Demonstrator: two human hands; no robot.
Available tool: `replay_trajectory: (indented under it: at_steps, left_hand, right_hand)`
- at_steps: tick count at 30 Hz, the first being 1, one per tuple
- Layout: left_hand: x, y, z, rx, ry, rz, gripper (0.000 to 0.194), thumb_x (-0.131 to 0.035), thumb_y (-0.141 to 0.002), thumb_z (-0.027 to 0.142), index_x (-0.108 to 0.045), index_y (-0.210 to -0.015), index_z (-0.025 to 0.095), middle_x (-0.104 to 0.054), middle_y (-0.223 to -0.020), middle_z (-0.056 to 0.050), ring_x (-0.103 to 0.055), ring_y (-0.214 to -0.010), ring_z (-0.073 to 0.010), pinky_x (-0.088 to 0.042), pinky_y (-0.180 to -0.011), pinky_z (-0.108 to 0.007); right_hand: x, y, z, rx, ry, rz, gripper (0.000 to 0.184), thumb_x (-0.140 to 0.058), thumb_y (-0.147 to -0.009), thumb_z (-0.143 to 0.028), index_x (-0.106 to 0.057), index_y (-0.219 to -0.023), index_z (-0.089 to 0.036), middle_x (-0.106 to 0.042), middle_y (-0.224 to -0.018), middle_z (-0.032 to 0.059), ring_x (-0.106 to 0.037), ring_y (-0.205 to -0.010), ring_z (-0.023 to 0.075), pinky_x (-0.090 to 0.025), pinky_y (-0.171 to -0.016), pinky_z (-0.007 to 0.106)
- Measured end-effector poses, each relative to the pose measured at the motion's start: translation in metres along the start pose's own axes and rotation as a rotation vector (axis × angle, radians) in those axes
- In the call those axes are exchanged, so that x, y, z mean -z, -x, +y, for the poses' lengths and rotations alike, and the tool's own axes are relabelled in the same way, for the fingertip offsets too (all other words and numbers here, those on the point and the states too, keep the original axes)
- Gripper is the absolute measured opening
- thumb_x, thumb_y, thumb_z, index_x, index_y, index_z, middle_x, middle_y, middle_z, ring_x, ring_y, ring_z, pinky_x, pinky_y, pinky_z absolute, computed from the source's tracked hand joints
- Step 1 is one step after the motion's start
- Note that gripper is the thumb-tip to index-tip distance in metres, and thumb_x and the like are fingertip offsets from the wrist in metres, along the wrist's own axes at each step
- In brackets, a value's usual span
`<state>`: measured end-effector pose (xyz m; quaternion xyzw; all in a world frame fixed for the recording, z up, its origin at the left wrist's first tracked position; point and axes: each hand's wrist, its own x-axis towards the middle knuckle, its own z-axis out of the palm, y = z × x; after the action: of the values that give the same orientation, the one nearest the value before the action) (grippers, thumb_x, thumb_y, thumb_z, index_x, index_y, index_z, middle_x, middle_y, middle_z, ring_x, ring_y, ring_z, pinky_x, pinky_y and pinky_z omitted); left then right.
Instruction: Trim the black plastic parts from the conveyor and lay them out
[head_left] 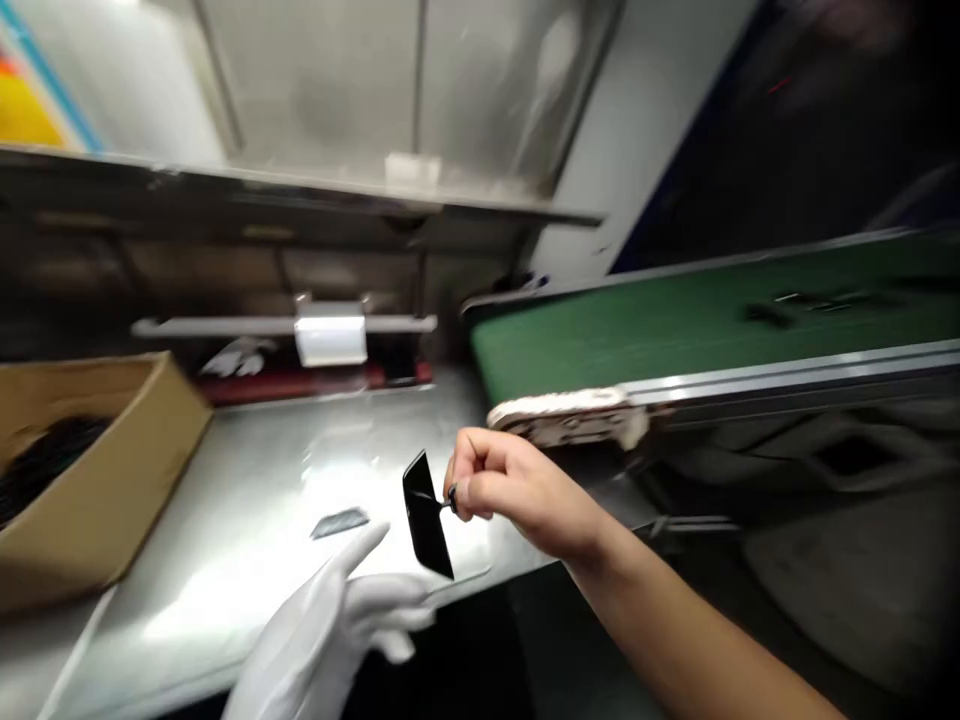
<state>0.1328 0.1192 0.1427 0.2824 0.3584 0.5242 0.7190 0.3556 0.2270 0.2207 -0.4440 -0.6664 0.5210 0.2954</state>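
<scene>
My right hand [510,490], bare, pinches the short stem at the back of a thin black panel [426,518] above the metal table. The panel is four-sided and tilted, with its dark face toward me. In a white glove, my left hand [345,615] is held just below and left of the panel, fingers apart, holding nothing. A narrow gap shows between its fingertips and the panel's lower edge. On the table, beyond the left index finger, lies a small flat grey piece [340,522].
A cardboard box [142,480] with dark items inside stands at the left of the metal table [247,500]. To the right runs a green conveyor belt [600,335] with blurred dark parts [810,305]. A shelf [300,185] spans the back, above a white roll [330,338] on a bar.
</scene>
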Motion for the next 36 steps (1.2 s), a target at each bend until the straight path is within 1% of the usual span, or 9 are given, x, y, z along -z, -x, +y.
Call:
replay_trajectory:
  at_steps: [2, 4, 6, 9, 12, 16, 24, 31, 36]
  left_hand:
    - [0.016, 0.013, -0.008, 0.019, 0.124, -0.111, 0.054, -0.043, -0.107, 0.055, -0.07, -0.133, 0.017, -0.08, -0.098, -0.016, -0.076, -0.085, -0.0286, -0.059, -0.071, -0.036]
    - [0.034, 0.017, -0.017, 0.001, 0.22, -0.168, 0.055, -0.041, -0.108, 0.054, -0.07, -0.135, 0.016, -0.08, -0.098, -0.016, -0.078, -0.081, -0.0258, -0.06, -0.065, -0.03]
    - [0.051, 0.022, -0.026, -0.034, 0.283, -0.187, 0.051, -0.044, -0.108, 0.05, -0.065, -0.142, 0.018, -0.081, -0.098, -0.015, -0.08, -0.08, -0.0238, -0.06, -0.061, -0.025]
    - [0.069, 0.032, -0.038, -0.032, 0.33, -0.178, 0.049, -0.048, -0.108, 0.044, -0.06, -0.147, 0.018, -0.082, -0.095, -0.013, -0.08, -0.079, -0.0227, -0.06, -0.059, -0.022]
    - [0.079, 0.04, -0.047, -0.012, 0.364, -0.199, 0.05, -0.047, -0.109, 0.044, -0.058, -0.149, 0.015, -0.082, -0.095, -0.014, -0.081, -0.078, -0.0219, -0.06, -0.059, -0.021]
    - [0.086, 0.044, -0.055, 0.006, 0.392, -0.217, 0.048, -0.041, -0.111, 0.043, -0.056, -0.15, 0.02, -0.083, -0.096, -0.012, -0.081, -0.081, -0.0199, -0.06, -0.061, -0.02]
    - [0.088, 0.042, -0.056, 0.06, 0.35, -0.203, 0.051, -0.04, -0.111, 0.047, -0.054, -0.152, 0.02, -0.082, -0.088, -0.009, -0.079, -0.073, -0.0165, -0.059, -0.06, -0.018]
    - [0.085, 0.038, -0.057, 0.033, 0.327, -0.207, 0.052, -0.033, -0.113, 0.046, -0.051, -0.154, 0.021, -0.082, -0.086, -0.009, -0.08, -0.075, -0.0169, -0.059, -0.061, -0.018]
    - [0.082, 0.037, -0.057, 0.009, 0.375, -0.188, 0.049, -0.036, -0.113, 0.043, -0.054, -0.152, 0.02, -0.083, -0.094, -0.009, -0.08, -0.078, -0.0167, -0.06, -0.061, -0.017]
  right_hand:
    - [-0.06, 0.008, 0.016, -0.075, -0.237, -0.151, 0.008, -0.062, -0.073, -0.022, -0.055, -0.074, -0.02, -0.065, -0.07, -0.0014, -0.055, -0.066, 0.0115, -0.042, -0.061, 0.023]
    - [-0.098, 0.01, 0.03, -0.164, -0.399, -0.213, 0.009, -0.063, -0.073, -0.021, -0.054, -0.073, -0.02, -0.062, -0.066, -0.0027, -0.052, -0.064, 0.0109, -0.039, -0.059, 0.023]
    - [-0.121, 0.01, 0.042, -0.24, -0.47, -0.261, 0.011, -0.063, -0.074, -0.022, -0.053, -0.073, -0.02, -0.059, -0.063, -0.0038, -0.05, -0.061, 0.0106, -0.037, -0.058, 0.023]
    - [-0.139, 0.01, 0.055, -0.299, -0.503, -0.303, 0.01, -0.062, -0.077, -0.021, -0.052, -0.074, -0.02, -0.058, -0.064, -0.0042, -0.049, -0.061, 0.0101, -0.038, -0.059, 0.023]
    - [-0.148, 0.013, 0.065, -0.307, -0.529, -0.293, 0.01, -0.064, -0.079, -0.019, -0.055, -0.075, -0.02, -0.059, -0.067, -0.0043, -0.048, -0.063, 0.0095, -0.039, -0.06, 0.023]
    - [-0.157, 0.018, 0.076, -0.374, -0.614, -0.3, 0.009, -0.065, -0.079, -0.019, -0.057, -0.075, -0.02, -0.059, -0.068, -0.0033, -0.05, -0.063, 0.0107, -0.04, -0.06, 0.024]
    - [-0.16, 0.021, 0.09, -0.435, -0.686, -0.283, 0.012, -0.069, -0.08, -0.022, -0.058, -0.077, -0.02, -0.058, -0.07, -0.0021, -0.049, -0.065, 0.0125, -0.039, -0.062, 0.026]
    - [-0.156, 0.022, 0.091, -0.401, -0.702, -0.271, 0.011, -0.069, -0.081, -0.022, -0.058, -0.077, -0.02, -0.059, -0.07, -0.0017, -0.05, -0.064, 0.0126, -0.039, -0.062, 0.027]
    - [-0.157, 0.023, 0.094, -0.342, -0.707, -0.267, 0.013, -0.068, -0.088, -0.028, -0.06, -0.082, -0.02, -0.06, -0.07, -0.0024, -0.051, -0.064, 0.0118, -0.04, -0.063, 0.027]
